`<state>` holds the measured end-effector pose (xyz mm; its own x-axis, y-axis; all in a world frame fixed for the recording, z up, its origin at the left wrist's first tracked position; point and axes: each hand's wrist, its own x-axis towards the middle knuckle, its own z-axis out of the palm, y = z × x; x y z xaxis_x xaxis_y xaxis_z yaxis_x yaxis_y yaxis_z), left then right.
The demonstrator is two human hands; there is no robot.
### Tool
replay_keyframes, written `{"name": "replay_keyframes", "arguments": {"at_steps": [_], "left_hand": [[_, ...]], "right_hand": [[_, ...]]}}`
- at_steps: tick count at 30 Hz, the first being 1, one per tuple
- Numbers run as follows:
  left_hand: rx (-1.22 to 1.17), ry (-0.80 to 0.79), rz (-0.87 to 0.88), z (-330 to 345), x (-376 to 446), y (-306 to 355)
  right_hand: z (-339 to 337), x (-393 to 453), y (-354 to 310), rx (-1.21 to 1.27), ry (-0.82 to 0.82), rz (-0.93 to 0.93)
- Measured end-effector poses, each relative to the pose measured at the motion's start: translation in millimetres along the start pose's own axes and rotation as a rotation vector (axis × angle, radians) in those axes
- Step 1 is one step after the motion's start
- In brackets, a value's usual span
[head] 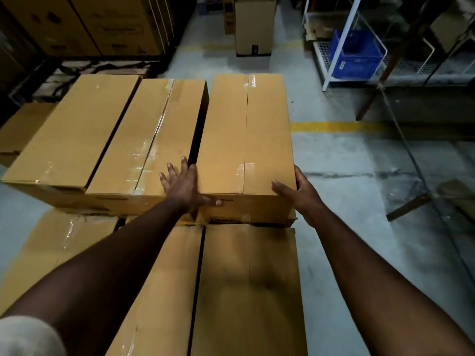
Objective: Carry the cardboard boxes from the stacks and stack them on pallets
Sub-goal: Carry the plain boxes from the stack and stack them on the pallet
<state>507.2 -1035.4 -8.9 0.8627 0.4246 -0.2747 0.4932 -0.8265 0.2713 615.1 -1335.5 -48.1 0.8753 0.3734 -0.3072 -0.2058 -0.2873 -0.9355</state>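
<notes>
Reaching out low in the frame, I had both arms over the lower boxes (246, 291). My left hand (183, 187) lay flat with fingers spread at the near left corner of the rightmost box (246, 134), thumb on its front face. My right hand (299, 195) curled round the box's near right corner. That box sat mid-frame beside two more boxes (108, 134). Upper right, a blue crate (356, 55) stood on a shelf (334, 42).

Head camera looks forward and down, close over stacked boxes (244, 134).
</notes>
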Motion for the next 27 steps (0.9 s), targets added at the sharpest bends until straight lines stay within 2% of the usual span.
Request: {"name": "replay_keyframes", "arguments": {"at_steps": [4,9,14,16,19,23,27], "left_hand": [[-0.12,-0.019,-0.013,6,4,3],[-0.143,-0.015,0.04,5,-5,9],[-0.279,-0.042,0.107,-13,-40,9],[-0.261,-0.054,0.116,-24,-68,9],[-0.28,0.019,0.135,-41,-115,5],[-0.462,0.161,0.145,-64,-190,-12],[-0.552,0.231,0.107,-70,-265,-59]], "right_hand": [[2,0,-2,-0.051,0.041,0.004],[19,-35,5,-0.521,0.177,-0.143],[42,-81,1,-0.695,0.233,-0.075],[50,-106,-15,-0.693,0.249,-0.073],[63,-147,-49,-0.608,0.222,-0.167],[96,-208,-94,-0.27,0.111,-0.183],[141,-256,-111,-0.259,0.222,-0.192]]}}
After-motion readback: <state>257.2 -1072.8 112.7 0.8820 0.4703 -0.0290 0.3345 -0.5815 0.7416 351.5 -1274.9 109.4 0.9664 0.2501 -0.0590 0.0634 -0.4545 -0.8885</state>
